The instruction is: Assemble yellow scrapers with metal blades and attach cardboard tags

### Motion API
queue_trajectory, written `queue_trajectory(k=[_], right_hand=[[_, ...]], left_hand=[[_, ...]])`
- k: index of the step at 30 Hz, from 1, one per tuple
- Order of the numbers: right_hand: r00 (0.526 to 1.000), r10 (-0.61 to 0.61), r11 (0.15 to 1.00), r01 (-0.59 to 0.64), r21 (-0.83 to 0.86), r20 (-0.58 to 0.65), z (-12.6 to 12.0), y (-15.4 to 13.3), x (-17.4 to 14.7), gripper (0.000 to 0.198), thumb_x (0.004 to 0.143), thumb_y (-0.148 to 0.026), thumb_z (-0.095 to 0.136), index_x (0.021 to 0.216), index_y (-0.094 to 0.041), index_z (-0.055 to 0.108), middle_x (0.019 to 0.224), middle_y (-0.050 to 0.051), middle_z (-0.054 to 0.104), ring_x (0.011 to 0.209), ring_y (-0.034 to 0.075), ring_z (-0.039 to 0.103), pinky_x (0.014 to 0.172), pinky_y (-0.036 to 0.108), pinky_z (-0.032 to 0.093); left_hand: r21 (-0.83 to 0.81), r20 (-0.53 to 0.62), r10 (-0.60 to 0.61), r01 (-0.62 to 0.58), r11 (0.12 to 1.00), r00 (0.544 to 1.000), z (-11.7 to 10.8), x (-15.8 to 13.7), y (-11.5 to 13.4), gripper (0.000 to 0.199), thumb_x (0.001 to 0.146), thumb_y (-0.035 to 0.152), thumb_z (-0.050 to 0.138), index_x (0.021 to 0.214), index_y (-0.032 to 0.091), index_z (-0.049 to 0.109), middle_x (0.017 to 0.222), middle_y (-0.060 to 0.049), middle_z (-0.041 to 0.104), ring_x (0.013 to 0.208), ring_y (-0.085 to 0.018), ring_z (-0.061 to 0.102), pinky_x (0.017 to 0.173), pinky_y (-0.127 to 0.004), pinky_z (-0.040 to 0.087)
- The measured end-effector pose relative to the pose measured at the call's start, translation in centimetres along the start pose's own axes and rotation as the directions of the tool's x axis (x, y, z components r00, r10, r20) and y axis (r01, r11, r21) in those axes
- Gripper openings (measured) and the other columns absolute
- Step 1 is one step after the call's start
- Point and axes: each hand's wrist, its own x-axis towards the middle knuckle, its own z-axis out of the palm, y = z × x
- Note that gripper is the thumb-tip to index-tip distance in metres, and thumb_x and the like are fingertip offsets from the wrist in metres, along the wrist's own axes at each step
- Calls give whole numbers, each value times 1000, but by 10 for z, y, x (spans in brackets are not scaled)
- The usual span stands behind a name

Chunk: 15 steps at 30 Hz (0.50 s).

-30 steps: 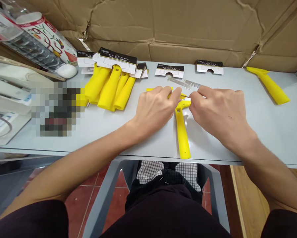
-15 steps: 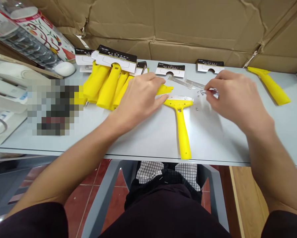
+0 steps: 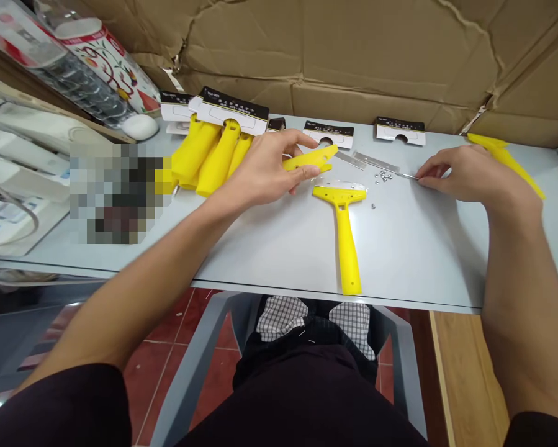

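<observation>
My left hand (image 3: 272, 162) holds a yellow plastic scraper piece (image 3: 326, 155) with a notched end between thumb and fingers, raised above the table. Near it lies a yellow scraper (image 3: 346, 236), its head towards the back and its handle at the table's front edge. Clear film seems to cover the scraper's head. To the right, the fingertips of my right hand (image 3: 460, 174) pinch the end of a thin metal blade (image 3: 408, 176). Flat metal blades (image 3: 374, 161) lie just left of it. Several small screws or nuts (image 3: 385, 176) are scattered in front of the blades.
Yellow scraper handles (image 3: 216, 162) with black-and-white cards are heaped at the left. Two more cards (image 3: 400, 131) stand along the cardboard (image 3: 376, 62) at the back. Behind my right hand lies another yellow handle (image 3: 511, 158). Bottles (image 3: 115, 65) lean at the far left.
My left hand has lifted the yellow piece off the table. The right hand has moved right, away from the small screws, with the thin blade showing at its fingertips.
</observation>
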Motion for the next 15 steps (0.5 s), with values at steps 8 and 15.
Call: queue_trajectory(k=[8,15], right_hand=[[999,32,998,-33,44,22,1,9,1,14,93,-22,75,103,-22,86,97,7,81,82,17,64,76,39,47],[995,-3,1000,2,-10,-95,-5,-11,-10,26,92,-27,82,116,-19,84,107,12,80,89,21,64,80,40,47]], left_hand=[[291,-68,116,-92,952,991,8,13,-32,28,93,41,78,117,26,76,112,-8,80,113,-32,69,107,-45,48],[506,33,229,-214,835,973,17,12,-42,34,102,30,57,130,21,74,122,-14,76,123,-36,63,112,-54,47]])
